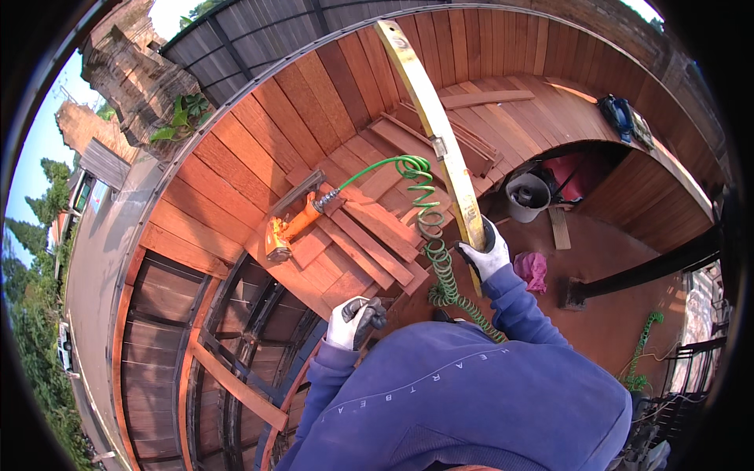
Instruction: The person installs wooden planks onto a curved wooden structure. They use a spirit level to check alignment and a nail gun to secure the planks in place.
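My right grip (488, 250) is clamped on a long yellow spirit level (452, 169).
The level slants out over the curved, red-brown plank desk (302, 286); my white-and-dark-gloved left grip (357, 320) has curled fingers near loose reddish wooden boards (369, 231), and I cannot tell whether it holds anything. Beside the boards lies an orange nail gun (292, 228) on a coiled green hose (444, 286).

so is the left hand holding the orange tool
No, the orange tool lies on the wooden boards, with a gap between it and the left hand.
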Demonstrator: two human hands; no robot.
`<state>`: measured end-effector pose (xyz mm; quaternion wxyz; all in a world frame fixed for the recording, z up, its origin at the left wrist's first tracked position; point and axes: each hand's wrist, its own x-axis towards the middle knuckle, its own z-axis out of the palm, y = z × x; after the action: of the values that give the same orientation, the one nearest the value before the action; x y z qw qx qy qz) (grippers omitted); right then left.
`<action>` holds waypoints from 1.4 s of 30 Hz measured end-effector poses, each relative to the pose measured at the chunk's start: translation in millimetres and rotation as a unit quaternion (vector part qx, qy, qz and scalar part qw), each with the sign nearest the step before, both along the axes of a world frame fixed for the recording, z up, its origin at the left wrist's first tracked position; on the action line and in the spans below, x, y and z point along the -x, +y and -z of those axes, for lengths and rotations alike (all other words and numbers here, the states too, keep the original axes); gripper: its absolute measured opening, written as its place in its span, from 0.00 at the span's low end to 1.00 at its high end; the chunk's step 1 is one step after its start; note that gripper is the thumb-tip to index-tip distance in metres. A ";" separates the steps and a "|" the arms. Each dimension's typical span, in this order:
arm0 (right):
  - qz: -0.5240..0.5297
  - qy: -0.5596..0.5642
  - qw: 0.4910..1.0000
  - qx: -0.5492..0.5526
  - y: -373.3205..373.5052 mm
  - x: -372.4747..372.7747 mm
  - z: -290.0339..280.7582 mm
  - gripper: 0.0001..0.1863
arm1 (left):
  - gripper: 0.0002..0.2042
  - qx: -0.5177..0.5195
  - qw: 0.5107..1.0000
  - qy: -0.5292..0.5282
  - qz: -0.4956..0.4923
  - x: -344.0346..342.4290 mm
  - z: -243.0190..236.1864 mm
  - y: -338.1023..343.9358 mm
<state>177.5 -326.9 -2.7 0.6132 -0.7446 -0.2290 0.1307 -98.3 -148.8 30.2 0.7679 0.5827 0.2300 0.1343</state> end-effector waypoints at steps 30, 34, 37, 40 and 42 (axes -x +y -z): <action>0.084 -0.223 0.859 0.453 -42.2 -298.8 106.7 0.50 | 0.18 0.210 0.853 0.413 -0.238 162.8 333.6 -185.4; 0.103 -0.252 0.826 0.493 -42.0 -275.9 81.9 0.46 | 0.27 0.244 0.830 0.409 -0.290 160.1 326.5 -174.4; 0.137 -0.345 0.808 0.457 -37.1 -244.1 54.0 0.40 | 0.30 0.131 0.834 0.428 -0.322 144.9 314.4 -164.7; 0.128 -0.479 0.825 0.272 -27.3 -226.4 46.3 0.29 | 0.21 -0.232 0.773 0.518 -0.281 108.8 267.7 -139.1; 0.039 -0.512 0.849 0.119 -11.5 -181.3 17.9 0.24 | 0.12 -0.331 0.779 0.376 -0.377 83.1 182.6 -122.7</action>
<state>358.8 -338.5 -20.6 0.3196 -0.7817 -0.4644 -0.2668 -181.3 -271.5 -152.4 0.2685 0.6721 0.6427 0.2512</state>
